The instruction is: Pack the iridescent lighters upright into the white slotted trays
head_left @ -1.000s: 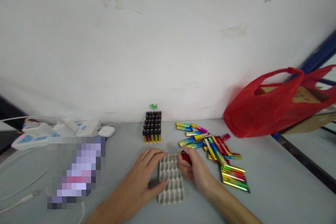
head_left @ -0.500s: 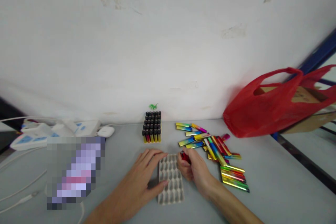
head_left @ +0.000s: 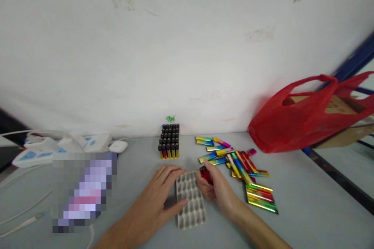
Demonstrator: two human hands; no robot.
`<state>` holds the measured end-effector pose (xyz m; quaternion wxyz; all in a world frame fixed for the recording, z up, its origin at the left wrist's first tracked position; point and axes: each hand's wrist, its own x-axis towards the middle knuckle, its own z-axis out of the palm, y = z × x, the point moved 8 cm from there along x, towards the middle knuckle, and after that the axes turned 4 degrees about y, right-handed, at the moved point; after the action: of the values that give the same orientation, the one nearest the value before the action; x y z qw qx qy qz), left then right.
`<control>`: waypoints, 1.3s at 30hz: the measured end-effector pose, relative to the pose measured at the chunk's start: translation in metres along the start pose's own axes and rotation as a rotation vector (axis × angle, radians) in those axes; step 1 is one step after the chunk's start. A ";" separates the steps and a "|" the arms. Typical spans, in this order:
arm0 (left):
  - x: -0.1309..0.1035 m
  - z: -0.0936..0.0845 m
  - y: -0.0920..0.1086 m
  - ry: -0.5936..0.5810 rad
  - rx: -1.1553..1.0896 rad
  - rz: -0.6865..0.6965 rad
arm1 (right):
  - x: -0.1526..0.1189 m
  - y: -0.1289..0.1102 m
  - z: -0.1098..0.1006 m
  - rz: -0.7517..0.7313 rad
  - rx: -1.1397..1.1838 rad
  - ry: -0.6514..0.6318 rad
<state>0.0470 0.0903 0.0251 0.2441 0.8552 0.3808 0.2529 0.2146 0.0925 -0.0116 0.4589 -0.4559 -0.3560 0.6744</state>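
Note:
A pale grey tray (head_left: 191, 212) with rows of oval pockets lies in front of me. My left hand (head_left: 159, 190) rests at its left side, fingers spread. Its index fingertip is at the tray's top left corner and its thumb lies over the pockets. At the tray's upper right, my right hand (head_left: 214, 186) is closed round a red lighter (head_left: 206, 174) with a black top; the lower part is hidden by the fingers. To the right lies a loose pile of shiny, many-coloured lighters (head_left: 241, 165).
Upright lighters with black tops (head_left: 169, 140) stand in a block near the wall. A red plastic bag (head_left: 280, 128) holding a box is at the right. Over at the left are a power strip (head_left: 35, 153), white cables and a pixelated object (head_left: 84, 190).
The tray's near end has shifted slightly to the right and towards me. In my right hand the lighter has tilted a little and shows more of its body. My left hand stays about put.

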 end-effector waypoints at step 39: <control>0.005 0.008 -0.007 0.166 -0.026 -0.128 | -0.027 -0.041 0.020 -0.740 -0.698 0.058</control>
<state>0.0511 0.0964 0.0155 0.2385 0.8018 0.4505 0.3119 0.2118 0.0794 0.0394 0.4971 -0.4440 -0.6848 0.2945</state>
